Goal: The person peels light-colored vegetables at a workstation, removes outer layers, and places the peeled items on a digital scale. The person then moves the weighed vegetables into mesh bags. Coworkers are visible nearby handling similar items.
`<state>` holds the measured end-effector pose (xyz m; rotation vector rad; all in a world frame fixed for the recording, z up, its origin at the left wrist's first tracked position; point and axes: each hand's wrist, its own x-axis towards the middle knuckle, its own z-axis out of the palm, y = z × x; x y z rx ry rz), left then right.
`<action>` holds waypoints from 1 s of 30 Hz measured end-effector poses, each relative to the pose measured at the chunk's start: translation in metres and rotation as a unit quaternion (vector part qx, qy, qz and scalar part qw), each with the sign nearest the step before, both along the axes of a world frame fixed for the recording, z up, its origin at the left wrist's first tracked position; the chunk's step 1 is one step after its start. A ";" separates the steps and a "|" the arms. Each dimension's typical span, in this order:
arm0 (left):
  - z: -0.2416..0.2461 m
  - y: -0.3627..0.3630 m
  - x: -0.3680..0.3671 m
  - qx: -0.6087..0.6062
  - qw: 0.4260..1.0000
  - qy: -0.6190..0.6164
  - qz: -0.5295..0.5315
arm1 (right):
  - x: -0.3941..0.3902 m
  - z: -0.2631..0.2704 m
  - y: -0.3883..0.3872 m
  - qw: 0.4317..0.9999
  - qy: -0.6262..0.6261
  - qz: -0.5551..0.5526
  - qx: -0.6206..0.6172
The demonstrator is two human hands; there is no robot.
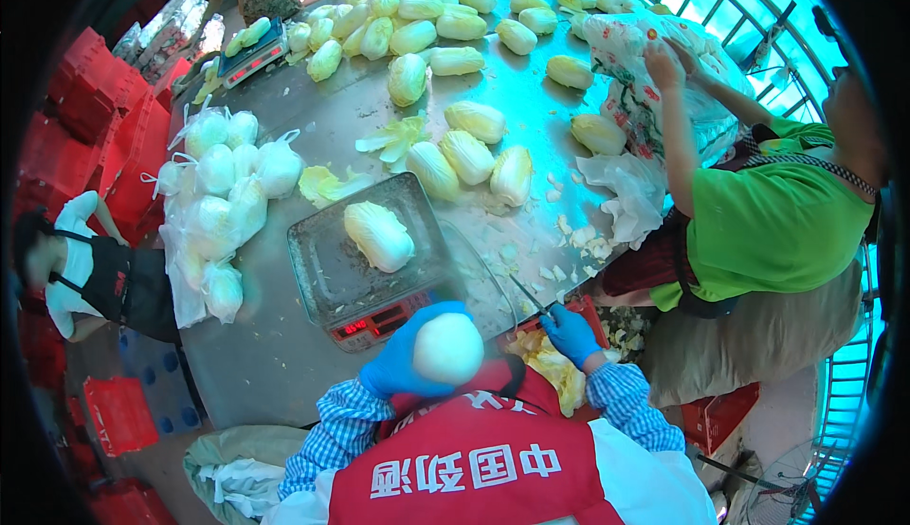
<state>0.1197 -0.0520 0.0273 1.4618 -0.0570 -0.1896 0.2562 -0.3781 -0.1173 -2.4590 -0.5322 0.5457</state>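
My left hand (407,358), in a blue glove, holds a napa cabbage (448,349) close to my chest, its pale end facing up. In my blue-gloved right hand (571,334) is a knife (528,293), its blade pointing up and left over the table edge. One napa cabbage (379,236) lies on the tray of a digital scale (320,297) with a lit red display. Just beyond the scale are several more cabbages (467,157) and loose outer leaves (334,185). Beneath my right hand, a red crate (593,319) holds trimmed leaves (561,372).
Cabbages (419,7) are heaped at the metal table's (249,361) far end, near a second scale (250,56). Bagged cabbages (220,198) lie left. A person in green (775,226) handles plastic bags (668,63) at right; other people stand left and beyond. Red crates (121,411) stand left.
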 end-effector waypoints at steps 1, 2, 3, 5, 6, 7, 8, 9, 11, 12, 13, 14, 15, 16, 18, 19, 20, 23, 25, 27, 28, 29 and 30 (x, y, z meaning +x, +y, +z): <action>0.001 -0.002 0.002 0.034 0.999 -0.013 0.006 | 0.003 -0.021 0.006 0.999 -0.004 -0.001 -0.049; 0.002 -0.002 0.004 0.062 0.998 -0.018 0.025 | 0.006 -0.039 0.014 0.996 -0.004 -0.012 -0.084; 0.003 -0.002 0.005 0.081 0.996 -0.027 0.036 | 0.010 -0.054 0.023 0.996 -0.014 -0.025 -0.079; 0.006 0.001 0.004 0.203 0.977 -0.047 0.055 | 0.019 -0.068 0.044 0.996 -0.043 -0.036 -0.069; 0.008 0.003 0.003 0.258 0.962 -0.061 0.063 | 0.025 -0.068 0.054 0.994 -0.037 -0.045 -0.092; 0.011 0.006 0.003 0.333 0.935 -0.101 0.066 | 0.029 -0.062 0.065 0.994 -0.038 -0.035 -0.097; 0.014 0.008 0.002 0.362 0.922 -0.118 0.064 | 0.033 -0.051 0.076 0.992 -0.086 0.007 -0.090; 0.017 0.009 0.003 0.391 0.907 -0.144 0.060 | 0.030 -0.037 0.089 0.996 -0.078 0.004 0.039; 0.023 0.008 0.008 0.415 0.890 -0.180 0.053 | 0.021 -0.002 0.106 0.962 0.164 0.020 0.218; 0.026 0.006 0.011 0.399 0.891 -0.211 0.048 | 0.017 0.015 0.113 0.881 0.362 0.062 0.298; 0.029 0.002 0.013 0.410 0.887 -0.212 0.016 | 0.004 0.024 0.135 0.749 0.590 -0.051 0.297; 0.032 -0.001 0.013 0.404 0.895 -0.189 -0.009 | -0.010 0.034 0.152 0.571 0.754 -0.156 0.286; 0.034 -0.005 0.012 0.419 0.885 -0.199 -0.045 | -0.021 0.045 0.155 0.557 0.744 -0.106 0.354; 0.036 -0.004 0.007 0.473 0.853 -0.220 -0.009 | -0.026 0.055 0.159 0.644 0.656 0.008 0.393; 0.035 0.001 -0.008 0.575 0.791 -0.210 0.024 | -0.029 0.071 0.166 0.668 0.614 0.057 0.417; 0.033 0.008 -0.018 0.550 0.813 -0.176 0.069 | -0.029 0.078 0.168 0.581 0.682 -0.013 0.444; 0.027 0.017 -0.026 0.473 0.848 -0.176 0.163 | -0.028 0.084 0.171 0.452 0.750 -0.079 0.477; -0.011 0.009 -0.041 0.096 0.947 -0.046 0.302 | -0.034 0.100 0.178 0.544 0.680 -0.100 0.482; -0.043 0.006 -0.036 0.103 0.959 -0.012 0.262 | -0.041 0.104 0.190 0.578 0.638 -0.049 0.506; -0.069 -0.004 -0.039 0.146 0.960 0.034 0.236 | -0.045 0.103 0.202 0.670 0.546 0.015 0.503; -0.077 -0.007 -0.042 0.106 0.964 0.072 0.232 | -0.044 0.101 0.206 0.691 0.501 0.071 0.516; -0.083 -0.009 -0.046 0.078 0.962 0.074 0.252 | -0.040 0.099 0.209 0.773 0.405 0.132 0.470; -0.085 -0.010 -0.049 0.081 0.964 0.037 0.252 | -0.037 0.097 0.210 0.806 0.332 0.178 0.457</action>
